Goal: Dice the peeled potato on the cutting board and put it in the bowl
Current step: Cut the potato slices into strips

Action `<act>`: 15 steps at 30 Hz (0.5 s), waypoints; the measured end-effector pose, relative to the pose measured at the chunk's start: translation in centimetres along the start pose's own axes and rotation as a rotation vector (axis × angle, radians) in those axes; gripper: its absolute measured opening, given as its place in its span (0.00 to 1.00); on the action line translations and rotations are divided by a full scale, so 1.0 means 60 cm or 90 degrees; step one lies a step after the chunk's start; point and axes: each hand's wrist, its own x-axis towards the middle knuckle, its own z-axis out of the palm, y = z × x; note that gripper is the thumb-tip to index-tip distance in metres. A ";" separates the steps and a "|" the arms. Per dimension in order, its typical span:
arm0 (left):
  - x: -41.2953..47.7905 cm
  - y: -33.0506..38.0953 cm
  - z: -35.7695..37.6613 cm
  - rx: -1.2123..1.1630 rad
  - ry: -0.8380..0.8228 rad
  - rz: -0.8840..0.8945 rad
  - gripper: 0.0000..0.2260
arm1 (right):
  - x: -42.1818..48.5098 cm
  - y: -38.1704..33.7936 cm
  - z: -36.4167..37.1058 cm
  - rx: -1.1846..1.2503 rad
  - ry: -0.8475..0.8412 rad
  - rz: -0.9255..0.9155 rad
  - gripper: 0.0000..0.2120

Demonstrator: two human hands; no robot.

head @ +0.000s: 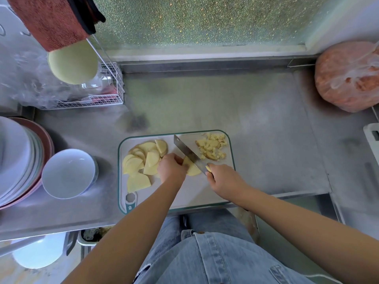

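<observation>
A white cutting board [190, 193] with a green rim lies on the steel counter. Pale potato slices [141, 160] are spread over its left half, and a heap of diced potato [212, 147] sits at its far right corner. My left hand [171, 167] holds down a small stack of slices [192, 169] with curled fingers. My right hand [222, 178] grips the handle of a cleaver [185, 149], whose blade rests across that stack. An empty white bowl [68, 173] stands left of the board.
Stacked plates [18, 158] stand at the far left beside the bowl. A wire rack [108, 93] with plastic wrap is at the back left. A bagged orange mass [346, 76] sits at the back right. The counter's front edge runs just under the board.
</observation>
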 end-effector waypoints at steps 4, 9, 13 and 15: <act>0.001 0.001 -0.001 -0.008 -0.003 -0.005 0.07 | 0.008 0.002 0.019 0.001 0.022 -0.003 0.08; -0.001 -0.001 -0.001 -0.013 0.002 0.002 0.06 | 0.007 0.012 0.035 0.022 0.062 0.009 0.11; -0.001 -0.003 -0.002 -0.011 0.000 0.011 0.07 | 0.010 0.013 0.026 0.061 0.078 -0.003 0.16; -0.001 -0.004 -0.002 -0.008 0.002 0.014 0.07 | 0.010 0.010 0.018 0.069 0.083 -0.008 0.19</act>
